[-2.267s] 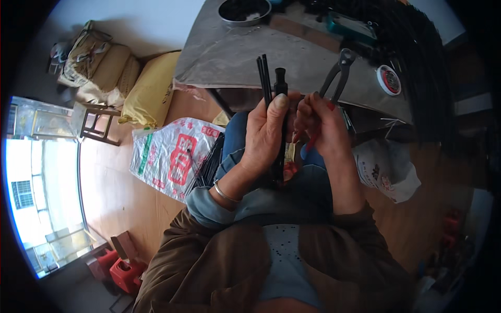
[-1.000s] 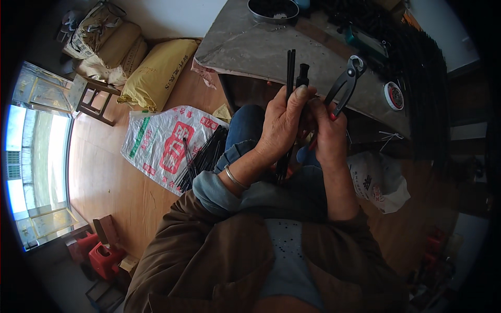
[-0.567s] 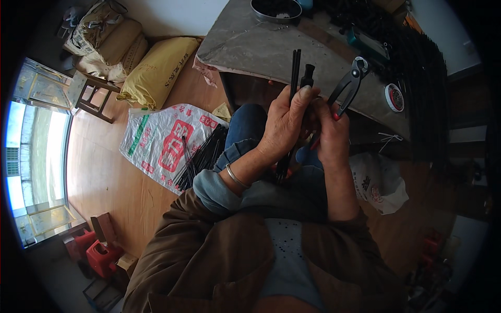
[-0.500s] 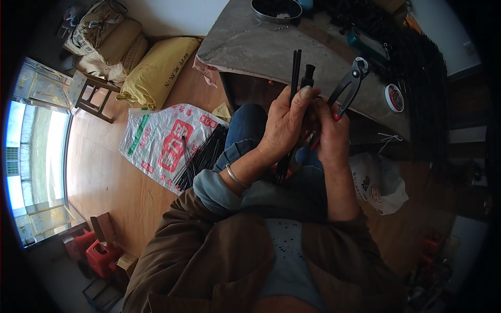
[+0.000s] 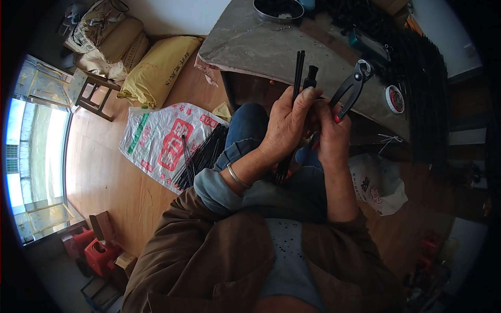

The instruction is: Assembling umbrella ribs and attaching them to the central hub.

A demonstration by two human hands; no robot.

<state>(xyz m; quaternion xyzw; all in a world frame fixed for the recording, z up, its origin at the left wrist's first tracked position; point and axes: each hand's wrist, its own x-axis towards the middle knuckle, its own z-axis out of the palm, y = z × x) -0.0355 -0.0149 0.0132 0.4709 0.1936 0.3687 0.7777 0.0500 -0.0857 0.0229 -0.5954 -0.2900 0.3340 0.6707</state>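
Close before the grey table [image 5: 245, 44], my left hand [image 5: 283, 123] has its fingers closed around several black rods [image 5: 298, 73], whose upper ends stand out above the thumb. A bottle-shaped black piece [image 5: 310, 76] stands just beside them, near the thumb tip. My right hand [image 5: 333, 138] is wrapped on the handles of the pincers [image 5: 353, 86], with their head pointing up and away from me.

I judge the rods to be light and rather stiff, because they look straight; their smooth surface could slide one along another, so I would hold them at the middle, with the whole palm. The pincers are probably heavier at the metal head, and the red grips seem the safer place to hold.

Where my two hands meet, the fingertips are hidden, and I cannot tell what they pinch. Also I cannot tell if the bottle-shaped piece is joined to something below. The lower ends of the rods are lost against my dark clothes [image 5: 308, 195]
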